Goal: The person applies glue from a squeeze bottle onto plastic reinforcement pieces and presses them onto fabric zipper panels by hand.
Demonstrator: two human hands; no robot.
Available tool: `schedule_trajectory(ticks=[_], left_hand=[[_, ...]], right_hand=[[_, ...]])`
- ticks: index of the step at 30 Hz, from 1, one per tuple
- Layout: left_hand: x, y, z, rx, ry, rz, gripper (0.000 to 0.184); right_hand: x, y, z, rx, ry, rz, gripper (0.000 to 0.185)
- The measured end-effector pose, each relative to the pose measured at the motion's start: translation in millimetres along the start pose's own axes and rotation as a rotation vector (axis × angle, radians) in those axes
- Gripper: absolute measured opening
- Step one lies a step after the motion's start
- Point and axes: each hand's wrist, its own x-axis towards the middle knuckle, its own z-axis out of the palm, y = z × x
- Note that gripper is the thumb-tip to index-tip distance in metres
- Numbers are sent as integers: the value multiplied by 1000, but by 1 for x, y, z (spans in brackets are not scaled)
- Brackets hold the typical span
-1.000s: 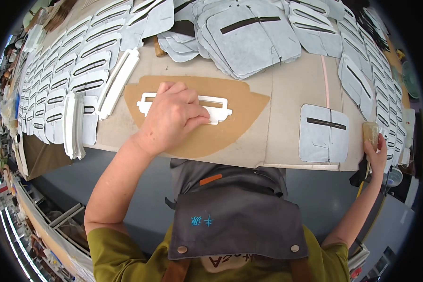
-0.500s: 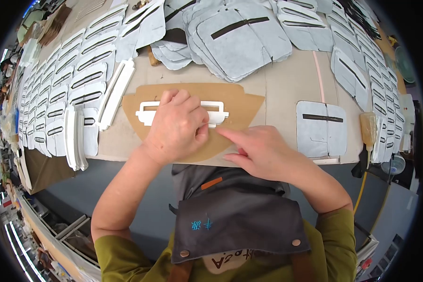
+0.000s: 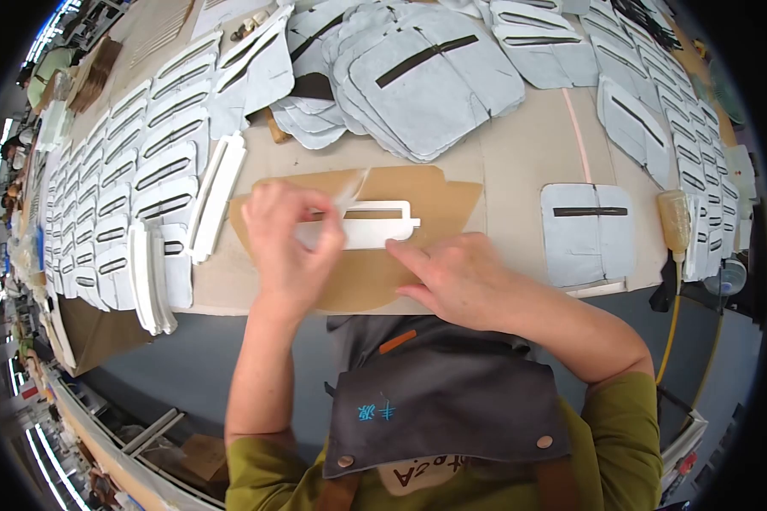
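My left hand [image 3: 285, 243], slightly blurred, is pinched above the left part of a white slotted frame [image 3: 371, 230]. A thin pale strip [image 3: 350, 189], smeared by motion, rises from its fingertips. The frame lies on a tan, boat-shaped board [image 3: 366, 277], its left end hidden by that hand. My right hand [image 3: 464, 277] has its index finger stretched out, the tip touching the frame's lower right edge. Its thumb is apart from that finger, and nothing is held between them.
Stacked white strips [image 3: 149, 277] and two leaning ones [image 3: 219, 200] are on the left. Behind the board is a pile of grey slotted pieces [image 3: 430, 85]. One grey piece [image 3: 588, 238] lies at right, near an amber-coloured bottle [image 3: 675, 223]. Rows of similar pieces line both sides.
My right hand has come from the bottle at the far right to the frame. My left hand has shifted left along the frame, and the pale strip now shows at its fingers.
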Motion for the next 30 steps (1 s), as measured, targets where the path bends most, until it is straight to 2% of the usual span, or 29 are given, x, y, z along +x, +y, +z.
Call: schedule_trajectory(ticks=[1, 2, 3, 5, 6, 7, 9, 10, 12, 13, 15, 16, 19, 20, 21, 22, 23, 25, 26, 28, 29, 30], left_hand=[[-3, -9, -6, -92, 109, -144, 10], [-3, -18, -16, -358, 218, -350, 5], [-3, -27, -26, -629, 334, -556, 8], [12, -44, -48, -664, 685, -574, 14], [3, -74, -68, -765, 708, -559, 16], [-10, -108, -88, -897, 676, -421, 16], [-20, -138, -122, -1035, 888, -488, 17], [-19, -138, -138, -1030, 985, -507, 13], [-26, -138, -187, -965, 908, -334, 16], [-15, -120, -205, -889, 1014, -306, 25], [-10, -90, -239, -834, 983, -59, 23], [-2, -67, -244, -830, 988, -47, 23], [37, 21, -196, -280, 709, -46, 7], [47, 44, -180, -223, 469, -10, 4], [60, 61, -163, -227, 344, 26, 4], [73, 72, -146, -246, 217, 77, 6], [85, 86, -128, -281, 72, 81, 9], [104, 106, -85, -357, -108, 104, 8], [111, 121, -70, -320, -221, 96, 8], [121, 139, -34, -335, -303, 152, 8], [124, 149, -19, -338, -344, 195, 8], [125, 158, -6, -370, -370, 226, 8]], right_hand=[[1, -1, -1, 13, 12, -11, 41], [1, -3, -2, 24, 2, -8, 38], [1, -4, -3, 33, -13, -4, 35], [2, -5, -4, 45, -27, -25, 35], [3, -5, -6, 51, -39, -31, 36], [3, -6, -8, 60, -32, -49, 36], [5, -9, -14, 48, -80, -26, 36], [7, -12, -18, 56, -74, -44, 36], [10, -17, -24, 64, -126, -4, 36], [10, -18, -23, 65, -125, -11, 36], [11, -18, -21, 6, -123, -11, 35], [12, -18, -19, 1, -115, -20, 35], [12, -13, -21, -55, 35, -20, 40], [11, -13, -25, 88, 185, -95, 39], [7, -12, -31, 226, 333, -171, 39], [-4, -18, -55, 340, 245, -4, 36], [-11, -10, -66, 303, 280, 11, 36], [-32, 15, -91, 343, 901, -162, 44], [-43, 20, -108, 304, 927, -132, 44], [-69, 23, -144, 459, 1053, -165, 49], [-82, 24, -153, 424, 1079, -127, 49], [-92, 23, -159, 315, 968, -80, 49]])
